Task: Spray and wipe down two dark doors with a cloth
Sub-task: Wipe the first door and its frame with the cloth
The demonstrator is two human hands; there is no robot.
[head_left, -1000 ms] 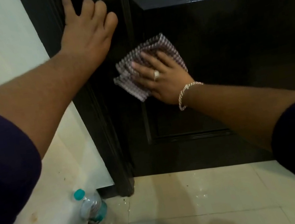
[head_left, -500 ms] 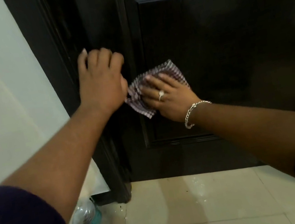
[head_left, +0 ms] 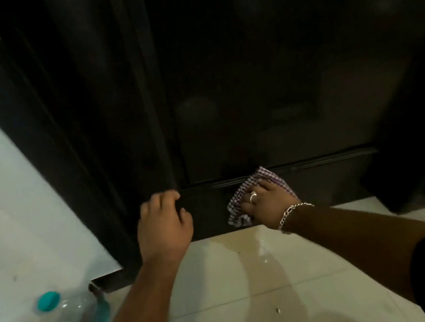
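Wiping now: the right hand [head_left: 268,203] presses a checked cloth [head_left: 250,191] flat on the bottom rail of the dark door [head_left: 262,81], just above the floor.
Right hand: its fingers lie spread on top of the cloth and push it on the wood. They do not curl round it. It has a ring and a chain bracelet.
Left hand: the left hand [head_left: 163,224] is at the door's edge, low down, with its fingers bent round the edge to keep the door from swinging.
Cloth: it is folded and bunched, and one corner hangs down near the floor.
Bottle: a clear water bottle with a teal cap [head_left: 70,313] stands by the white wall [head_left: 1,212], well apart from both hands. I cannot tell if it is the sprayer.
Floor: the pale floor tiles [head_left: 255,281] look wet and shiny in front of the door.
How far: I think this door is almost wiped, since the cloth is at the very bottom.
What could go wrong: the wet tiles could make a foot or knee slip. The cloth could drag on the dirty floor and smear the door. Fingers at the door's edge could get pinched if it swings.
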